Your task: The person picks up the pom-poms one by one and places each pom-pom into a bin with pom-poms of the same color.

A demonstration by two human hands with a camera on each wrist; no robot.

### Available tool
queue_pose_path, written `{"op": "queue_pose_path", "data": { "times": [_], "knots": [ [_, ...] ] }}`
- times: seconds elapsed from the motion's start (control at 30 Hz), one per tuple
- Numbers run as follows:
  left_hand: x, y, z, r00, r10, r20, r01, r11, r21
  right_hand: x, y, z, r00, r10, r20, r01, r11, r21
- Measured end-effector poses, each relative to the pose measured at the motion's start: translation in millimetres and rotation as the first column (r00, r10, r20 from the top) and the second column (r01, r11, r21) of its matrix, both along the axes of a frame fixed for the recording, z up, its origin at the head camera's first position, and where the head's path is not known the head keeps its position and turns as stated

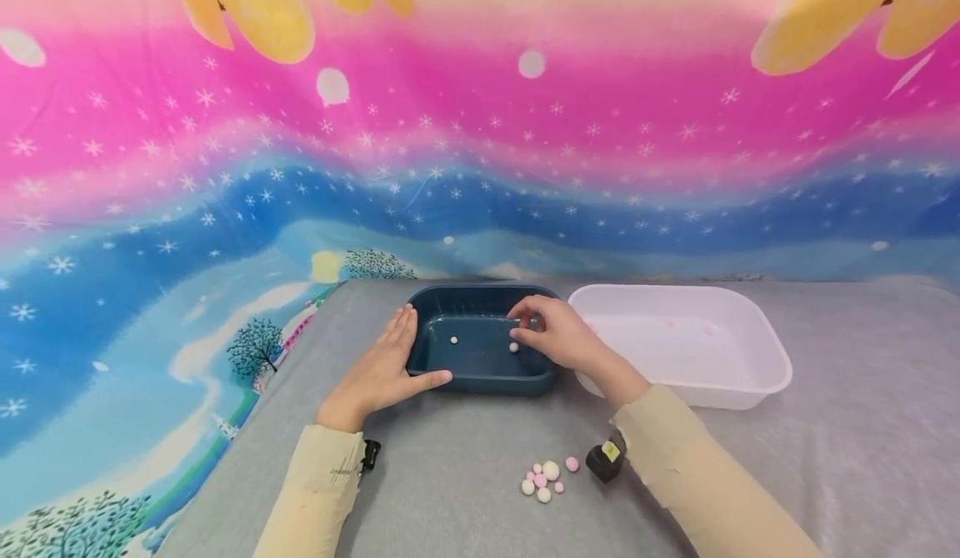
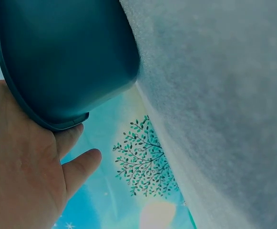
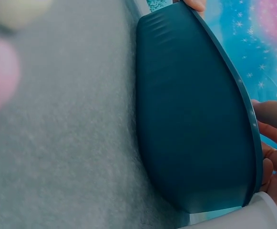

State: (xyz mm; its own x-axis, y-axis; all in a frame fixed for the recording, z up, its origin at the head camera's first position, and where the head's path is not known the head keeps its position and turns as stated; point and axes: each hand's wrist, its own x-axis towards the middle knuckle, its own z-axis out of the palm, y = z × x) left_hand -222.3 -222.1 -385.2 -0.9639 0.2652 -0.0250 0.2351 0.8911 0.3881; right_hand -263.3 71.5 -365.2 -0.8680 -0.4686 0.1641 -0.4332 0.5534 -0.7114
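A dark teal basin [image 1: 483, 385] stands on the grey cloth with two small white balls inside, one ball [image 1: 453, 340] to the left and another ball [image 1: 513, 347] to the right. My left hand [image 1: 382, 375] rests on its left end, fingers straight along the side and thumb lying on the front rim. In the left wrist view, the palm [image 2: 24, 171] is against the rim. Over the basin's right side hovers my right hand [image 1: 558, 333], fingers bent, thumb and forefinger apart just above the right ball. Nothing shows between them.
A white basin [image 1: 780, 366] holding a few pink balls [image 1: 708, 330] stands close on the right. Several loose pink and white balls [image 1: 541, 480] lie on the cloth in front. A printed curtain [image 1: 480, 141] hangs behind.
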Motion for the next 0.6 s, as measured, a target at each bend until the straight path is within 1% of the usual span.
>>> {"op": "queue_pose_path", "data": {
  "times": [0.23, 0.47, 0.6],
  "knots": [
    [1.0, -0.6, 0.2, 1.000, 0.001, 0.003, -0.001, 1.000, -0.003, 0.6, 3, -0.9, 1.000, 0.005, 0.008, -0.005, 1.000, -0.009],
    [0.4, 1.3, -0.6, 1.000, -0.008, -0.007, 0.008, 1.000, 0.006, 5.1, 9, 0.0, 0.999, -0.035, 0.004, 0.035, 0.999, -0.021],
    [1.2, -0.1, 0.2, 1.000, -0.005, -0.002, 0.005, 1.000, 0.012, 8.5, 12, 1.3, 1.000, -0.028, -0.009, 0.028, 0.999, -0.029]
  ]
}}
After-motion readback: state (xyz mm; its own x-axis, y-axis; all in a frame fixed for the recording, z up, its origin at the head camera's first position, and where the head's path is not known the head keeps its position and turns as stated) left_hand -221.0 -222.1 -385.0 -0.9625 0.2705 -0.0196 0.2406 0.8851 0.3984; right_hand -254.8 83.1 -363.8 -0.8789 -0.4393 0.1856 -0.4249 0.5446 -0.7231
